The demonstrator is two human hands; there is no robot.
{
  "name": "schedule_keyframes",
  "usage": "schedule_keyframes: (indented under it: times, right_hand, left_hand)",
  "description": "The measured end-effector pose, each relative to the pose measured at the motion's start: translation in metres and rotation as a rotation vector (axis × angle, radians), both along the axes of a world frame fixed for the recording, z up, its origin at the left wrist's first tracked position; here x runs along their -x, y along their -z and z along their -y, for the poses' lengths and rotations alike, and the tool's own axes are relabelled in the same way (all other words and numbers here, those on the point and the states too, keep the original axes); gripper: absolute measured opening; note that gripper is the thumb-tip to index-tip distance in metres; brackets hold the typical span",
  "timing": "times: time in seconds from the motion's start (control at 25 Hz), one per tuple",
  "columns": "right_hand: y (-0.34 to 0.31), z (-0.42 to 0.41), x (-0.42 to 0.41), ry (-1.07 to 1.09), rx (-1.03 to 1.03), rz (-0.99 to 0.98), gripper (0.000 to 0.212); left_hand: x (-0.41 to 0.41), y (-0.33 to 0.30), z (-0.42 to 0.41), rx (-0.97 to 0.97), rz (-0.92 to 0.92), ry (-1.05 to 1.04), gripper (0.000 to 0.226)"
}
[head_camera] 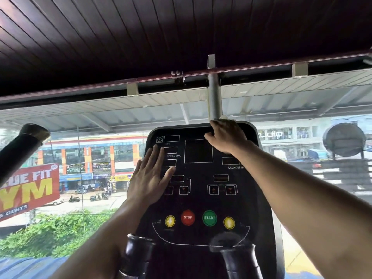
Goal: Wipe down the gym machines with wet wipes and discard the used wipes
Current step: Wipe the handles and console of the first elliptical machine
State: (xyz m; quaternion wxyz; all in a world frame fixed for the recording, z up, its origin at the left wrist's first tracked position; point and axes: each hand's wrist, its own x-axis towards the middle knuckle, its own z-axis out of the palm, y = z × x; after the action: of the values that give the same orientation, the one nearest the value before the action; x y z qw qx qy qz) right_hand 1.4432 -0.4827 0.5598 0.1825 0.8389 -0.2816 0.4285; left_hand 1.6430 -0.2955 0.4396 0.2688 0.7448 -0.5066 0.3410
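At console [201, 198] top edge: right hand [227, 135] grip clamped on wipe [224, 117], mid-wipe; left hand [150, 176] flat, bracing. Next: sweep down the panel.

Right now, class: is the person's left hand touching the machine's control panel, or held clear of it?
Touching. The head view shows the left hand laid flat, fingers straight, on the left side of the control panel, covering part of its printed display boxes with no gap visible.

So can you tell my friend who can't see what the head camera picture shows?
A person's right hand presses a white wipe on the top edge of a black exercise machine console. The left hand lies flat on its left side, above the red STOP button and green START button.
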Motion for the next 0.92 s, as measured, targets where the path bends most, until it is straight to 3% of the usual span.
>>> schedule_keyframes:
  times: [0.12, 0.32, 0.44, 0.56, 0.64, 0.76, 0.92]
  right_hand:
    - [0.000, 0.000, 0.009, -0.048, -0.067, -0.021, 0.056]
    - [-0.004, 0.017, 0.037, 0.065, -0.126, 0.118, 0.040]
    - [-0.002, 0.028, 0.047, -0.042, -0.139, 0.116, 0.038]
    - [0.008, 0.029, 0.062, -0.203, -0.214, 0.227, 0.048]
    - [0.013, 0.030, 0.061, -0.193, -0.251, 0.251, 0.060]
    - [0.013, 0.026, 0.055, -0.139, -0.302, 0.256, 0.058]
    - [0.042, 0.016, 0.081, -0.242, -0.361, 0.372, 0.062]
  left_hand:
    - [-0.001, 0.000, 0.001, 0.002, 0.011, -0.008, 0.082]
    - [0.002, 0.001, -0.002, -0.003, 0.024, -0.015, 0.084]
    - [0.000, -0.001, -0.003, -0.010, 0.026, -0.032, 0.084]
    - [-0.002, 0.002, -0.001, -0.008, 0.023, -0.018, 0.085]
    - [-0.002, 0.001, 0.000, 0.001, 0.021, -0.001, 0.087]
    - [-0.002, 0.000, 0.000, 0.011, 0.013, 0.006, 0.087]
    - [-0.002, 0.001, 0.002, 0.011, 0.012, -0.007, 0.086]
